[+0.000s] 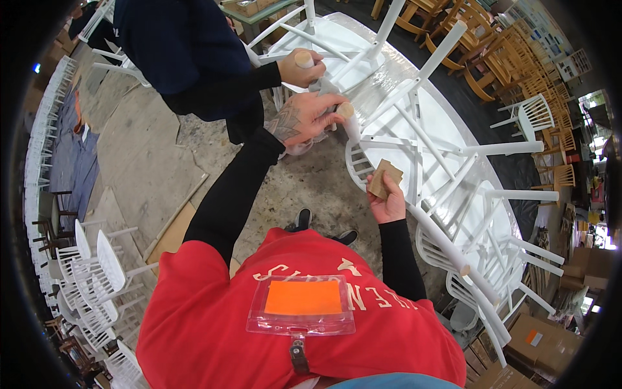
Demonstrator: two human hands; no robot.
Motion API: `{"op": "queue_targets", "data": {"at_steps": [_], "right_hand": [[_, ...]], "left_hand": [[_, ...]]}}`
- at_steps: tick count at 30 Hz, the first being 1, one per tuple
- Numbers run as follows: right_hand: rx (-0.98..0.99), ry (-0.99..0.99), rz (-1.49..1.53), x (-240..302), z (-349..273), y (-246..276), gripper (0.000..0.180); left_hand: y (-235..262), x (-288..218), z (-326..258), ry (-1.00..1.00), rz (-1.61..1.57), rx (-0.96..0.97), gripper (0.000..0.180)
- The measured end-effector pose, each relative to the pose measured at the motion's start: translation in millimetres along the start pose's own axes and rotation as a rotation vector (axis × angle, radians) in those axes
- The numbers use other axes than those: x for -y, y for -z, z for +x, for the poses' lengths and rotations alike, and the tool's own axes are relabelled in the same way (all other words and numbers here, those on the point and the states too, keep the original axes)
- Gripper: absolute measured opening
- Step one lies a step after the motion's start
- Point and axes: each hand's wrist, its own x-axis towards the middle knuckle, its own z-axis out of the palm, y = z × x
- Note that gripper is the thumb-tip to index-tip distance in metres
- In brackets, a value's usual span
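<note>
The left hand [304, 118] is wrapped around a smooth, round white chair leg [348, 123] just below its bare wooden tip, fingers pressed together over a pale crumpled rag [299, 146] that hangs beneath the palm. The right hand [391, 202] pinches a flat tan sanding block [385, 179], rough-faced and roughly square, between thumb and fingers, held upright just beside the glossy white seat [395, 91] of the upturned chair. That chair lies legs-up on a worktop [512, 223] covered in shiny clear plastic film, its slim spindles and rungs crossing between the two grips. The leg sits inside the left grip; the block stands apart from it, lower right. Another person's hand [299, 69] closes on a neighbouring wooden-tipped leg [303, 60]. The concrete floor [136, 149] is dusty and blotched.
</note>
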Motion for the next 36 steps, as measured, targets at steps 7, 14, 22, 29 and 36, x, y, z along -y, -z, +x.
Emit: {"op": "queue_targets", "data": {"at_steps": [7,14,22,29,36], "right_hand": [[-0.014,0.015,0.017,-0.9,-2.5,3.4,0.033],[-0.027,0.010,0.022,-2.7,-5.8,8.5,0.033],[-0.006,0.009,0.010,-5.7,-7.5,1.5,0.034],[0.060,0.192,-0.099,6.5,-5.7,-17.9,0.034],[0.311,1.154,-1.133,48.8,-12.5,-129.6,0.024]], "left_hand": [[-16.0,30.5,-9.9,0.110,-0.530,-0.050,0.032],[-22.9,5.2,-7.2,0.176,-0.169,-0.110,0.039],[-14.1,-2.5,-7.4,0.240,-0.223,-0.097,0.035],[-29.4,29.4,-13.6,0.210,-0.528,-0.222,0.028],[-50.1,19.1,-14.8,0.225,-0.336,-0.011,0.050]]}}
